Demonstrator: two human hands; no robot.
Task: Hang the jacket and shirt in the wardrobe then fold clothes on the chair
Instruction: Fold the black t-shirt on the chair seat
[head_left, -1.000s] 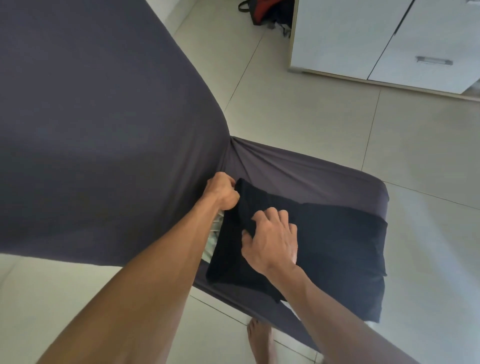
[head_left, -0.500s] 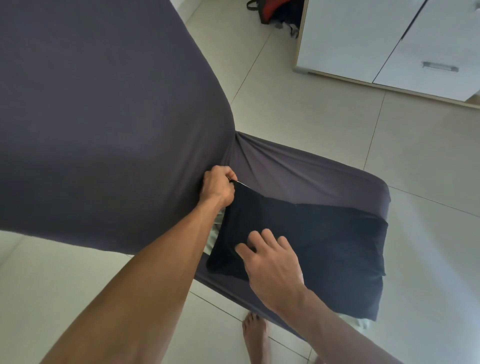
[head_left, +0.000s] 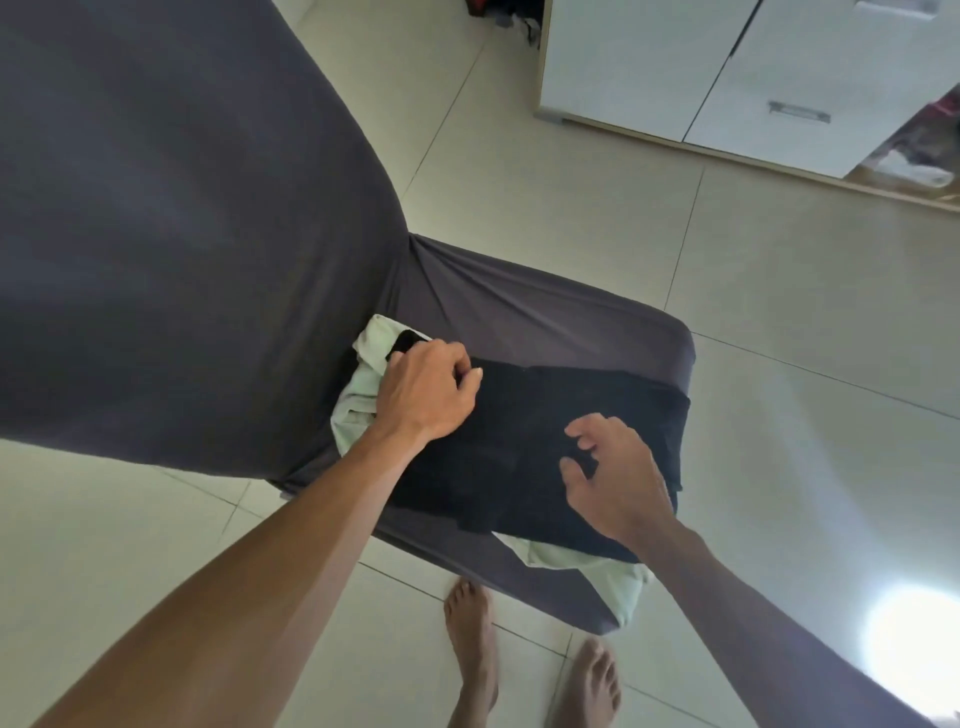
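A folded black garment lies on the seat of a chair covered in grey fabric. Under it is a pale green garment, showing at the seat's back left and at the front edge. My left hand grips the black garment's back left corner, fingers curled round the cloth. My right hand rests on the right half of the black garment with its fingers spread and loosely bent.
The chair's tall grey backrest fills the left of the view. A white wardrobe with a drawer handle stands at the far right on the tiled floor. My bare feet are just in front of the chair.
My left hand pulled the black garment's corner to the right, uncovering the pale green garment by the backrest. My right hand slid right across the black garment.
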